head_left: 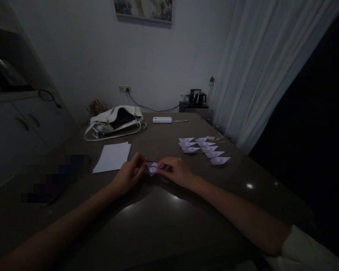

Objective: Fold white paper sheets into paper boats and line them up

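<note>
A small pale purple folded paper piece sits between my two hands, just above the dark table. My left hand pinches its left side with closed fingers. My right hand pinches its right side, fingers curled over it. Several finished folded paper boats lie in two rows to the right and beyond my hands. A stack of white paper sheets lies to the left of my left hand.
A white handbag lies at the table's far left. A white power bank with a cable rests behind the boats. A kettle stands on a small stand by the wall; a white curtain hangs right.
</note>
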Available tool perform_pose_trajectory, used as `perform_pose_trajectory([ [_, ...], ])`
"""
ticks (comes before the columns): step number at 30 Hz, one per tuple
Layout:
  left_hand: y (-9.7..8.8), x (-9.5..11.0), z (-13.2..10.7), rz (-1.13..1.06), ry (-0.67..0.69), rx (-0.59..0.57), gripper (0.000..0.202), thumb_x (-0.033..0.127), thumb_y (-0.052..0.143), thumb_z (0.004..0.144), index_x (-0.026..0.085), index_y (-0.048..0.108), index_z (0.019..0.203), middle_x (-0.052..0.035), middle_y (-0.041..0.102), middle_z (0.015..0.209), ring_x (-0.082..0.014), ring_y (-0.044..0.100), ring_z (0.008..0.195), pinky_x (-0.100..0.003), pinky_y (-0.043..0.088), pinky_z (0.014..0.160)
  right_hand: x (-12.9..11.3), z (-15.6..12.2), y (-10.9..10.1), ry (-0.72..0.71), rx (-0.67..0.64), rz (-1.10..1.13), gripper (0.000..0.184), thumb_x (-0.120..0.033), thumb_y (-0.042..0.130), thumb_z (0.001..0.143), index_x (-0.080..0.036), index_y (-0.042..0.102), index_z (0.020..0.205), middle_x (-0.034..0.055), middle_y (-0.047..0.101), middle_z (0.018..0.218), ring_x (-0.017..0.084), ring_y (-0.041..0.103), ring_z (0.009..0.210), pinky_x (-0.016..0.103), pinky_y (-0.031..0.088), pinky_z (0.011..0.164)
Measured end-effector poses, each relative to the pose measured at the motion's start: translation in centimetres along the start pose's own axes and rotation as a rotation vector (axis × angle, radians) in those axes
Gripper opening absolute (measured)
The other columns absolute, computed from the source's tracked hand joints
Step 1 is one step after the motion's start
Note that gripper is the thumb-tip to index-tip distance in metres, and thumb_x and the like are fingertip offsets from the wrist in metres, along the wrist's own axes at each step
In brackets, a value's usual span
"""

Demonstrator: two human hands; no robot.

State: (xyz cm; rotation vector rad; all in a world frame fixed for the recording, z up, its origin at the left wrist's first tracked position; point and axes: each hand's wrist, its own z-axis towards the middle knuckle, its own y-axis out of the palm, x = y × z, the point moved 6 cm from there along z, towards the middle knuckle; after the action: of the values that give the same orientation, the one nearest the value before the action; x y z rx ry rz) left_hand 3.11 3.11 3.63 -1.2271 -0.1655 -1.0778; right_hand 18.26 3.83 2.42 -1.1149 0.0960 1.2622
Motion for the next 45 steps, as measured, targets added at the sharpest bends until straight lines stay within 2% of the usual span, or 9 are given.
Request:
perform_pose_trajectory([
  [5, 0.5, 0.1, -0.1, -0.101, 0.006, -0.072, 0.022, 0.037, 0.044, 0.088, 0.022, 0.044, 0.103, -0.0094, 0.064, 0.105, -0.0214, 0.062, 0.089, -0.034, 0.050, 0.078, 0.1, 0.0, 0.2, 0.017, -0.015, 0.023, 0.012, -0.028, 0.064, 0.079, -0.017, 0.066, 0.075, 0.0036, 0.068, 0.085, 0.013, 0.062, 0.075, 0.022, 0.046, 0.064],
  [8, 1.0, -0.1, 0.0, -0.101, -0.015, -0.139, 0.028, 0.039, 0.048, 0.086, 0.021, 0.052, 0.107, -0.0080, 0.065, 0.101, -0.0211, 0.063, 0.086, -0.033, 0.050, 0.077, 0.0, 0.0, 0.1, 0.002, -0.012, -0.004, 0.010, -0.025, 0.065, 0.078, -0.016, 0.065, 0.073, 0.0042, 0.068, 0.084, 0.014, 0.062, 0.076, 0.023, 0.046, 0.066],
  [14, 0.4, -1.6, 0.5, -0.261, -0.106, -0.062, 0.026, 0.044, 0.056, 0.081, 0.018, 0.060, 0.085, -0.0093, 0.067, 0.101, -0.0238, 0.063, 0.088, -0.036, 0.051, 0.076, 0.5, 0.2, -0.5, 0.070, 0.060, -0.019, 0.006, -0.021, 0.064, 0.078, -0.015, 0.065, 0.076, 0.0038, 0.068, 0.077, 0.013, 0.061, 0.069, 0.023, 0.046, 0.063],
  [20, 0.5, -2.8, 0.5, -0.327, -0.157, -0.102, 0.031, 0.044, 0.069, 0.070, 0.017, 0.058, 0.078, -0.0076, 0.069, 0.090, -0.0228, 0.064, 0.079, -0.034, 0.052, 0.068, 0.8, 0.2, -0.5, 0.098, 0.124, 0.062, 0.006, -0.018, 0.064, 0.077, -0.015, 0.064, 0.072, 0.0040, 0.068, 0.074, 0.013, 0.062, 0.066, 0.024, 0.047, 0.064],
  [27, 0.5, -2.6, 0.6, -0.496, -0.248, -0.003, 0.035, 0.046, 0.069, 0.069, 0.018, 0.048, 0.070, -0.0048, 0.070, 0.082, -0.0176, 0.064, 0.067, -0.028, 0.052, 0.058, 1.1, 0.1, -0.7, 0.127, 0.173, 0.161, 0.012, -0.023, 0.059, 0.080, -0.014, 0.062, 0.072, 0.0039, 0.066, 0.073, 0.013, 0.061, 0.066, 0.024, 0.048, 0.063],
  [32, 0.7, -2.2, 0.7, -0.618, -0.244, 0.030, 0.035, 0.041, 0.071, 0.067, 0.018, 0.045, 0.065, -0.0061, 0.071, 0.089, -0.0184, 0.066, 0.076, -0.031, 0.053, 0.066, 1.1, 0.1, -0.9, 0.148, 0.202, 0.241, 0.014, -0.025, 0.061, 0.077, -0.015, 0.058, 0.068, 0.0038, 0.065, 0.072, 0.013, 0.060, 0.065, 0.025, 0.048, 0.063],
  [35, 0.7, -2.1, 0.6, -0.604, -0.236, 0.032, 0.034, 0.039, 0.070, 0.069, 0.018, 0.044, 0.065, -0.0076, 0.070, 0.092, -0.0178, 0.066, 0.076, -0.030, 0.053, 0.065, 1.2, 0.0, -0.7, 0.176, 0.179, 0.287, 0.013, -0.026, 0.064, 0.074, -0.015, 0.057, 0.075, 0.0035, 0.064, 0.075, 0.013, 0.060, 0.065, 0.025, 0.048, 0.061],
  [39, 0.7, -1.7, 0.5, -0.566, -0.201, 0.007, 0.034, 0.037, 0.070, 0.070, 0.017, 0.043, 0.064, -0.0093, 0.069, 0.094, -0.0188, 0.065, 0.078, -0.031, 0.052, 0.067, 1.5, -0.2, 0.3, 0.238, 0.054, 0.320, 0.034, -0.031, 0.068, 0.071, -0.017, 0.059, 0.101, 0.0038, 0.065, 0.083, 0.013, 0.060, 0.066, 0.023, 0.046, 0.058],
  [45, 1.0, -1.3, 0.3, -0.490, -0.117, -0.052, 0.030, 0.034, 0.066, 0.074, 0.016, 0.045, 0.063, -0.0089, 0.067, 0.094, -0.0205, 0.064, 0.085, -0.032, 0.051, 0.072, 2.4, -0.3, 1.4, 0.312, -0.014, 0.381, 0.027, -0.033, 0.070, 0.069, -0.013, 0.066, 0.086, 0.0028, 0.064, 0.072, 0.012, 0.057, 0.063, 0.023, 0.043, 0.058],
])
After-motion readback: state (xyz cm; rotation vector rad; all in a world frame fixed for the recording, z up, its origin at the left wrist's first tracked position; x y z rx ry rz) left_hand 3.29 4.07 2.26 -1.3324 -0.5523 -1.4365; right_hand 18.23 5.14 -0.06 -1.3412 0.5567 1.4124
